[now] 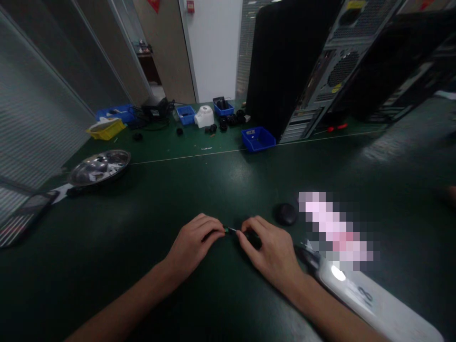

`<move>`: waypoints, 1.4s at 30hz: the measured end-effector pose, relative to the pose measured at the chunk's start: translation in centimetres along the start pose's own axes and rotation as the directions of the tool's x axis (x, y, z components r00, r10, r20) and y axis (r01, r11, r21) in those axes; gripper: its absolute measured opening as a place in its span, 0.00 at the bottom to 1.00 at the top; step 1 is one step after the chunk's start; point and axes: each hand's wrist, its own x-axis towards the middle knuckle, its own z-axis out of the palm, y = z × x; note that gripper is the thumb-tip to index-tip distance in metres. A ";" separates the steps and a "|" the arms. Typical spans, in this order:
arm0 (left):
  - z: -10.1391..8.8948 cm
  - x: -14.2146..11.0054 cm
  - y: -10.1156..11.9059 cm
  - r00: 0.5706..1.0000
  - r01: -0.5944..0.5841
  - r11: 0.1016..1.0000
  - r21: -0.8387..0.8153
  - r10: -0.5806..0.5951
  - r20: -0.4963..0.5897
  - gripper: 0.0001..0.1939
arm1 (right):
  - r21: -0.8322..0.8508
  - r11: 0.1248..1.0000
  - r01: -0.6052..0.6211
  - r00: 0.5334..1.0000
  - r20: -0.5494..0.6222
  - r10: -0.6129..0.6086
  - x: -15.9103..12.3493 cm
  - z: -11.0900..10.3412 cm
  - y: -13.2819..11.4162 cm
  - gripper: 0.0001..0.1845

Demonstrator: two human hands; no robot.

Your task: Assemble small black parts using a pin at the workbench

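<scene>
Both hands low over the dark green worktop [160, 199], fingertips nearly meeting. Left hand [192, 240]: thumb and forefinger pinch a small green piece [226, 230], perhaps a bit of circuit board. Right hand [278, 249]: fingers curled, thumb and forefinger gripping a thin pale sliver [232, 230], wire or tool tip, too small to tell; it points at the green piece. Contact unclear. Rounded black object [286, 214] just beyond the right hand; blue bin [258, 139] farther off. My judgement: fine work, best done with the left pinch steady, wrists braced, sliver brought in straight and lightly; pressing sideways could bend it or slip.
</scene>
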 end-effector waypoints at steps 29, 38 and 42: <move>0.6 -0.5 0.4 0.995 -0.080 0.996 0.033 0.077 0.063 0.19 | 0.031 0.994 0.101 0.995 -0.026 -0.100 -0.2 0.5 0.1 0.09; 0.3 0.5 1.8 0.984 -0.024 0.992 0.120 0.002 0.178 0.24 | -0.167 0.986 0.031 0.999 -0.005 -0.032 0.2 0.5 0.2 0.09; -0.1 0.2 1.9 0.985 0.015 0.995 0.098 -0.032 0.171 0.22 | -0.217 0.976 0.008 1.000 0.001 -0.008 0.1 0.2 0.2 0.09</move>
